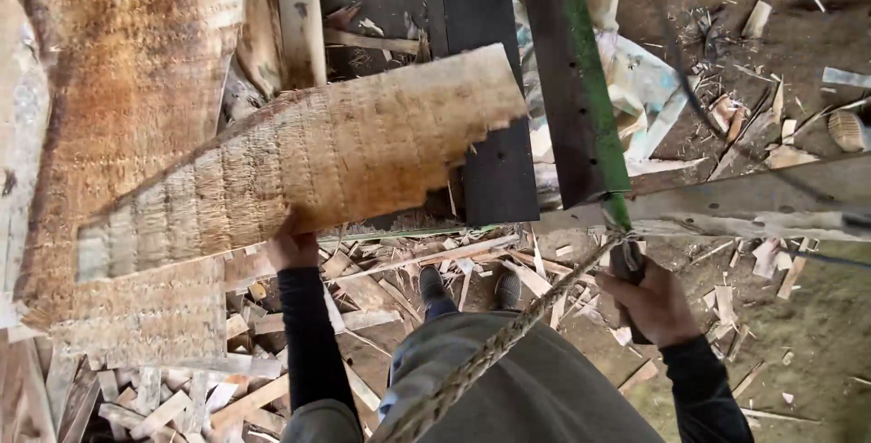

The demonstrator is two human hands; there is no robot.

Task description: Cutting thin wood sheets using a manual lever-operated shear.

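Observation:
My left hand (290,248) grips the lower edge of a rough, pale wooden slab (308,166) with a broken, jagged right end; the slab is lifted and tilted across the view. My right hand (655,302) is closed around the dark handle of a long tool with a dark blade and green edge (581,89) that points away from me. A braided rope (490,348) runs from my waist up to that handle. My two shoes (467,289) stand among wood scraps below.
A wide weathered plank (127,71) lies at the left. Dark boards (476,8) lean ahead, and a grey beam (744,203) crosses on the right. Wood chips and offcuts (381,289) litter the dirt ground (798,334) all around.

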